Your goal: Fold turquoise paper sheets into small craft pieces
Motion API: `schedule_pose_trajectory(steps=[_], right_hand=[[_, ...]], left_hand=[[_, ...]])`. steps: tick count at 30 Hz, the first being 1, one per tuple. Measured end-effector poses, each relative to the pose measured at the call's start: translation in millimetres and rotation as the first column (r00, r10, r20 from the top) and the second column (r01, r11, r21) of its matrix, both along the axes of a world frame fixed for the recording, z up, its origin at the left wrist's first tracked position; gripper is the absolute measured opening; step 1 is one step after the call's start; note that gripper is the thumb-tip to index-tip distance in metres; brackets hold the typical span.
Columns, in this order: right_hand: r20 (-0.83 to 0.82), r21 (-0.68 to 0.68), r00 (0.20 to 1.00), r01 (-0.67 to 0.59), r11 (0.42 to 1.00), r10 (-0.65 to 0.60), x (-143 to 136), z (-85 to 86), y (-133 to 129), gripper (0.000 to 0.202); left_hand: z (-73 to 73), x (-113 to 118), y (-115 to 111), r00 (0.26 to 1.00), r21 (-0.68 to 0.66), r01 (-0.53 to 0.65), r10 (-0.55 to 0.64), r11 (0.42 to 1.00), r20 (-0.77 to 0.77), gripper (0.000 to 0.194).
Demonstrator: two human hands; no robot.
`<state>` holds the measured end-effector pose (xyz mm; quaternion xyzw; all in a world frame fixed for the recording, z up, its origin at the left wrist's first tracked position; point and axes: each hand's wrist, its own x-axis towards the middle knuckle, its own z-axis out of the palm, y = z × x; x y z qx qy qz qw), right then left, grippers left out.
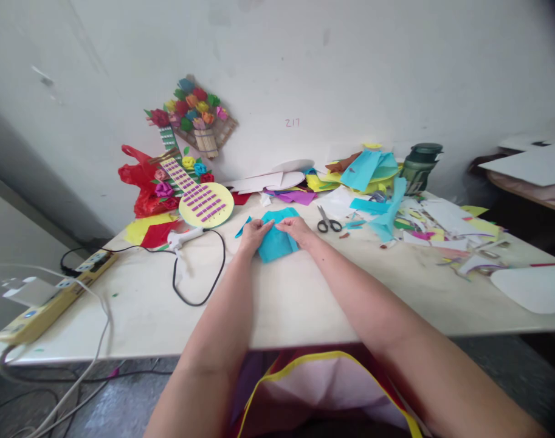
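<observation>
Both of my hands meet over a sheet of turquoise crepe paper [279, 246] at the middle of the table. My left hand [255, 236] pinches the paper near its upper left, thumb and fingers together. On the other side my right hand [296, 231] pinches it too, fingertips close to the left ones. A small strip of the same turquoise paper [243, 227] sticks out left of my left hand. Black-handled scissors [328, 222] lie just right of my right hand, blades pointing away. To the left rests a white glue gun [185, 238] with a black cord.
A yellow power strip [53, 298] with plugs and cables runs along the left edge. Behind stand a guitar-shaped paper craft [206, 205], a red plastic bag [143, 182] and paper flowers [197, 103]. Paper scraps [434, 225] and a green bottle [420, 169] are at the right.
</observation>
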<state>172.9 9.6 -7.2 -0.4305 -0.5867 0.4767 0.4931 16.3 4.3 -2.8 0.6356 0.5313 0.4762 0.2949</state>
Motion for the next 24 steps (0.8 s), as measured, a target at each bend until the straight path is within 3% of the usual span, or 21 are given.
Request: schedule_pose_trajectory(steps=[5, 10, 14, 24], right_hand=[[-0.014, -0.016, 1.0, 0.006, 1.0, -0.006, -0.5, 2.2, -2.2, 0.031], [-0.014, -0.064, 0.996, -0.083, 0.994, 0.083, -0.2, 3.6, -5.5, 0.042], [0.05, -0.017, 0.996, -0.073, 0.997, 0.074, 1.5, -1.0, -1.9, 0.051], [0.006, -0.029, 0.996, -0.088, 0.996, 0.089, 1.6, -1.9, -1.8, 0.035]], left_hand=[[-0.7, -0.1, 0.3, 1.0, 0.007, 0.003, -0.003, 1.0, 0.01, 0.045], [-1.0, -0.1, 0.3, 0.999, 0.021, 0.023, -0.024, 1.0, 0.045, 0.047], [-1.1, 0.3, -0.1, 0.997, 0.009, 0.048, -0.048, 0.999, 0.067, 0.048], [-2.3, -0.5, 0.3, 0.993, 0.049, 0.1, -0.103, 0.994, 0.055, 0.045]])
